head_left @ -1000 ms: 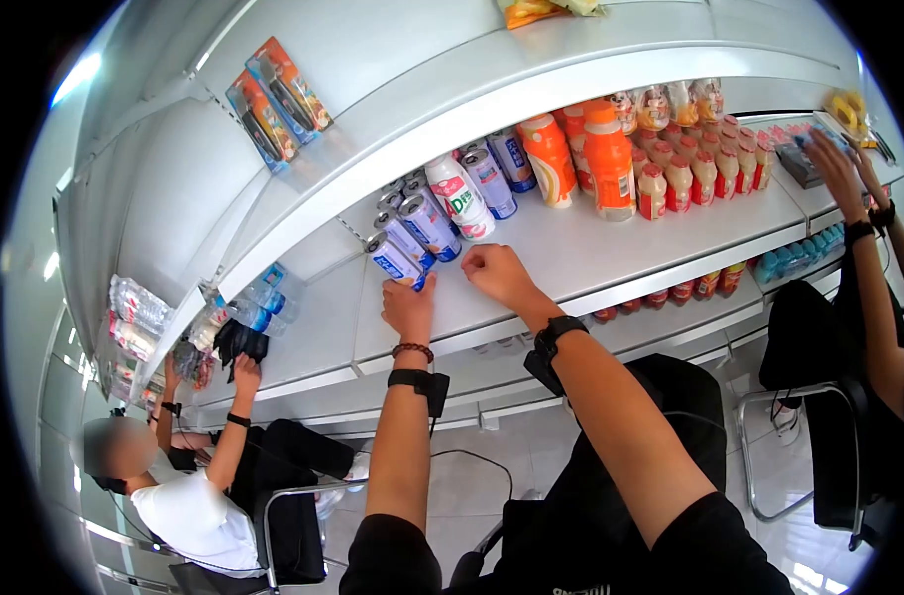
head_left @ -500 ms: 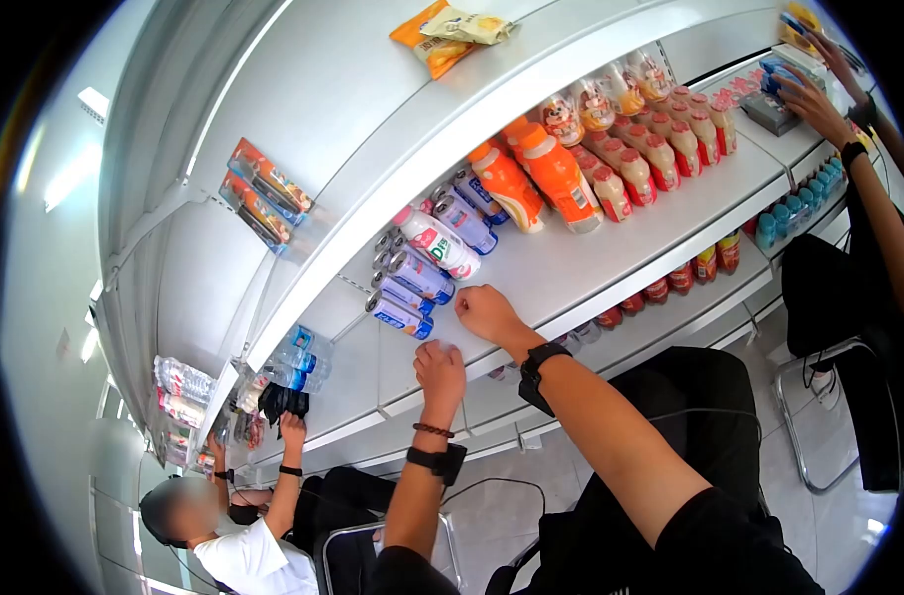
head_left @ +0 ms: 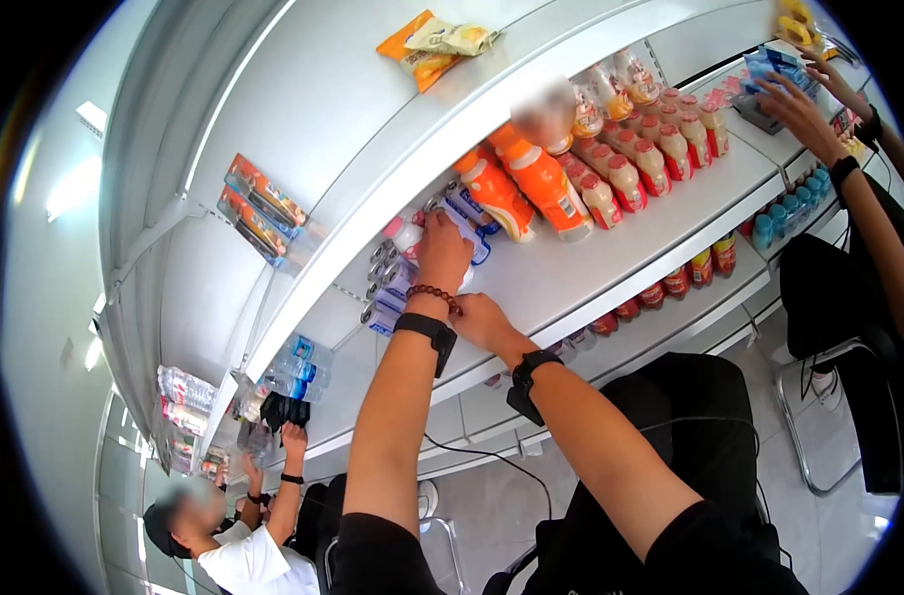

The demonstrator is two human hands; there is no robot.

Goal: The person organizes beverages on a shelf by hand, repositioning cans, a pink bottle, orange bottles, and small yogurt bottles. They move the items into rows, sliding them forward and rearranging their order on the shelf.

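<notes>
While the left hand [head_left: 442, 253] is up among the drinks on the white shelf [head_left: 611, 250], there's a lot crowded round it. A row of blue-and-silver cans [head_left: 383, 309] lies on its side at about 8 o'clock from the hand. A white bottle with a pink cap [head_left: 404, 234] pokes out right beside the knuckles at 10 o'clock. Two big orange bottles [head_left: 531, 183] lean over at 2 o'clock, and past them is a pack of small red-capped drink bottles [head_left: 635, 164]. Snack packets [head_left: 434, 42] sit on the shelf above at 12 o'clock, and carded packs [head_left: 262, 208] hang way off at 9 o'clock. One co-worker's hand [head_left: 794, 99] is on a blue box [head_left: 777, 64] far out at 2 o'clock. Another person's hand [head_left: 293, 436] is down at 7 o'clock by some water bottles [head_left: 295, 362]. The left arm reaches straight up, back of the hand to the camera, with a bead bracelet [head_left: 434, 295] and a black wristband [head_left: 424, 330] on it. Its fingers bend down over the white bottle and the nearest cans, but the hand hides them, so I can't tell if it actually grips anything. The right hand [head_left: 480, 322] sits at 5 o'clock from the left. It's curled into a loose fist and resting on the shelf's front edge, with nothing in it that I can see.
</notes>
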